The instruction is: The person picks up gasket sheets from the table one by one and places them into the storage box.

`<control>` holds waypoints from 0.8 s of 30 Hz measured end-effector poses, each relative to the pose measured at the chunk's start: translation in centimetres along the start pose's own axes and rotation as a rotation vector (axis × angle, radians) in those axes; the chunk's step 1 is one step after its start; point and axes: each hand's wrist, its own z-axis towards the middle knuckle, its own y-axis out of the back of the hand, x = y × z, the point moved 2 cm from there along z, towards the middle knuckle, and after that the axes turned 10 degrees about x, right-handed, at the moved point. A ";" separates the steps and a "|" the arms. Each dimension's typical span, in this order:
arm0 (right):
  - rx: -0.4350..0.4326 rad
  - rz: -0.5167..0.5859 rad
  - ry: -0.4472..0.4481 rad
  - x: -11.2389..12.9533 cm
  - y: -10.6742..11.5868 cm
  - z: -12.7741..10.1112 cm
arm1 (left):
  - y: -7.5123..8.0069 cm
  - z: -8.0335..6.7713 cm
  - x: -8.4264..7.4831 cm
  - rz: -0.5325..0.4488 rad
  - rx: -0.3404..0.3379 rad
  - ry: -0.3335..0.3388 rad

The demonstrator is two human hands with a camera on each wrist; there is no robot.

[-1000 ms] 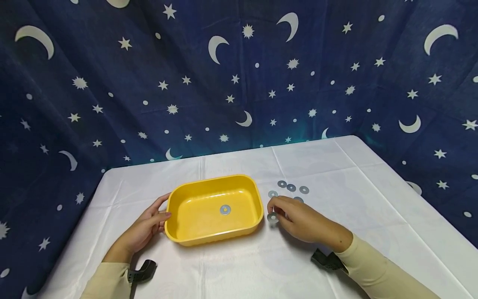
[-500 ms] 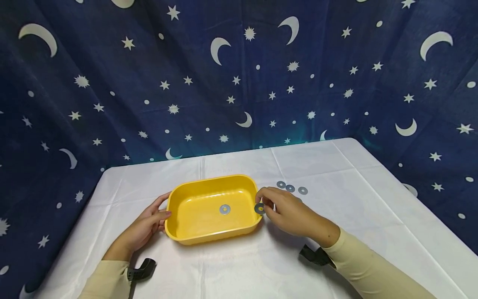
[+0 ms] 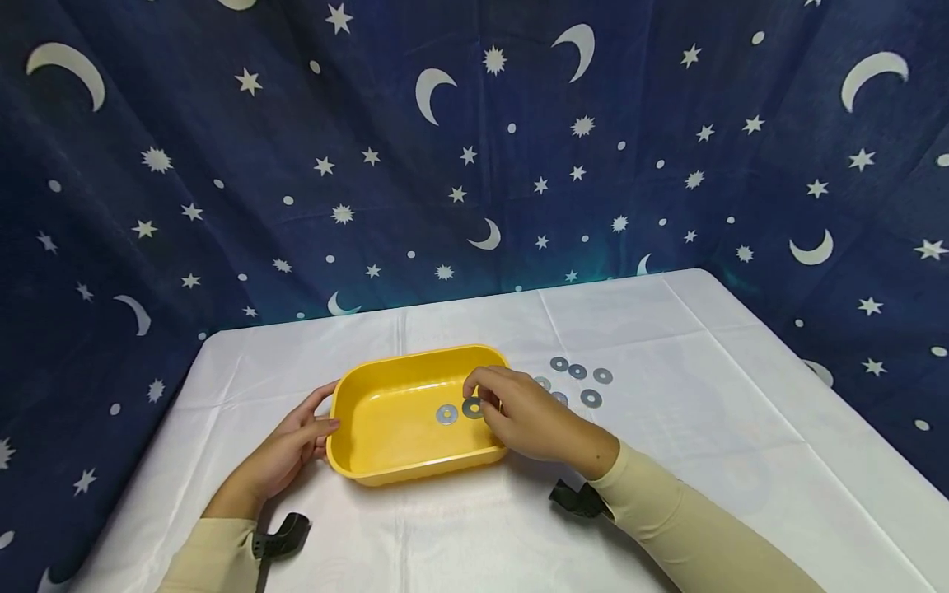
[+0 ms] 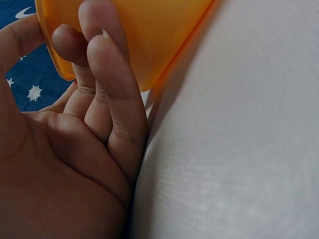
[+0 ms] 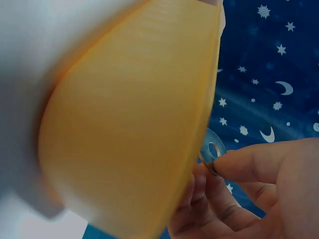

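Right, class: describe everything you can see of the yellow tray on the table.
The yellow tray is a shallow, rounded-rectangle tub, seemingly glossy plastic, with faint ribbing on its outer wall. It sits upright on the white tablecloth. One flat metal washer lies on its floor. The left hand holds its left end; the right hand reaches over its right rim, pinching a second washer above the inside.

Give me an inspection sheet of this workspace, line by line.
Surface: table under a white cloth with fold creases.
Job's things: yellow tub with one washer flat inside; a second washer pinched over it; five loose washers on the cloth right of the tub.
Clutter: nothing seen.
Hands: left hand holds the tub's left end; right hand pinches the second washer.
Cables: nothing seen; black wrist mounts only.
Surroundings: dark blue moon-and-star backdrop.
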 end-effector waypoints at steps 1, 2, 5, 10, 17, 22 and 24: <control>-0.001 0.002 0.007 0.1 -0.2 0.3 | 0.0 0.0 0.0 0.001 0.001 0.000; 0.001 0.008 0.004 0.1 -0.4 0.6 | 0.0 0.0 0.0 0.001 0.002 0.001; 0.017 0.006 0.000 0.0 -1.1 1.4 | 0.0 0.0 0.0 -0.002 0.006 0.004; 0.029 -0.006 0.018 -0.1 -2.0 2.4 | 0.0 0.0 -0.1 -0.002 -0.010 0.006; 0.066 -0.044 -0.007 -0.7 -2.7 2.8 | -0.2 0.2 -0.3 -0.001 -0.003 0.010; 0.089 -0.038 -0.034 -1.0 -2.9 3.1 | -0.1 0.1 -0.4 0.009 -0.003 0.000; 0.104 -0.021 -0.054 -1.1 -3.1 3.2 | -0.2 0.0 -0.4 0.008 -0.004 0.001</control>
